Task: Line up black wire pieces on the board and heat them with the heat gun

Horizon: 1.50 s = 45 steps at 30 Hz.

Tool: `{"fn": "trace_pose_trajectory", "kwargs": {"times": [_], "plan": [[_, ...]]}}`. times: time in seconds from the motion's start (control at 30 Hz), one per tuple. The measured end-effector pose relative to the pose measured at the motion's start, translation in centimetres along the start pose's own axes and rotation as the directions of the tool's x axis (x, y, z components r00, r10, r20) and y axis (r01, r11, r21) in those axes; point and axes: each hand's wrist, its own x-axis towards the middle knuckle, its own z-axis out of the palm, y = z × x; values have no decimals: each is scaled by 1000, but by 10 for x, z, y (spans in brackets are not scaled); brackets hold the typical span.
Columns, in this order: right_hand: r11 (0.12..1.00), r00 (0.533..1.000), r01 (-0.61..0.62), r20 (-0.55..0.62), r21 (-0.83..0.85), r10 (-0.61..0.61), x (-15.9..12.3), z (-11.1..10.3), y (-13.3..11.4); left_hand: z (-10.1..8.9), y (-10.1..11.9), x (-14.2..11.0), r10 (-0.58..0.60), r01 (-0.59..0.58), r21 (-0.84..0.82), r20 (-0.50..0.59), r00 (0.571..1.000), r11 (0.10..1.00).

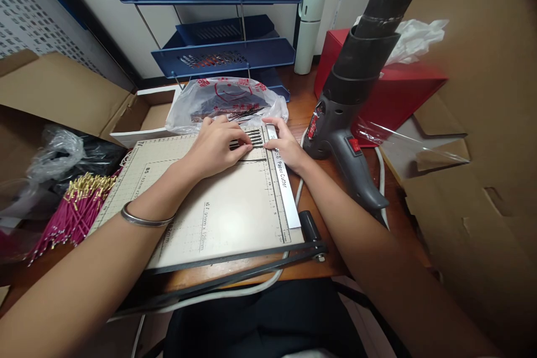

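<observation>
A cream paper cutter (235, 207) with printed grid lines lies on the table in front of me. Near its far right corner several short, thin black strips (255, 139) lie side by side; they look like tubing, but I cannot be sure. My left hand (220, 146) rests over their left ends, fingers curled and thumb pressed in against them. One more black strip (254, 160) lies apart, below the thumb. My right hand (286, 144) reaches over the white guard strip (285, 190) labelled Paper Cutter, its thumb and index finger apart at the strips' right ends.
Behind the cutter sits a clear plastic bag (229, 95) with black pieces. A heat gun (350, 106) stands at right before a red box (403, 89). Magenta wires with gold ends (78, 207) lie at left. A pale bottle (308, 33) and blue racks (222, 55) stand behind.
</observation>
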Motion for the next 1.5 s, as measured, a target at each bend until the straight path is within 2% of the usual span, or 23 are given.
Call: {"fn": "trace_pose_trajectory", "kwargs": {"times": [0.97, 1.5], "plan": [[997, 999, 39, 17, -74, -38, -1, -1, -6, 2, 1, 0, 1, -1, 6, -15, 1000, 1000], [1000, 1000, 27, 16, -3, -27, 1, 1, -1, 3, -1, 0, 31, -30, 27, -25, 999, 999]]}}
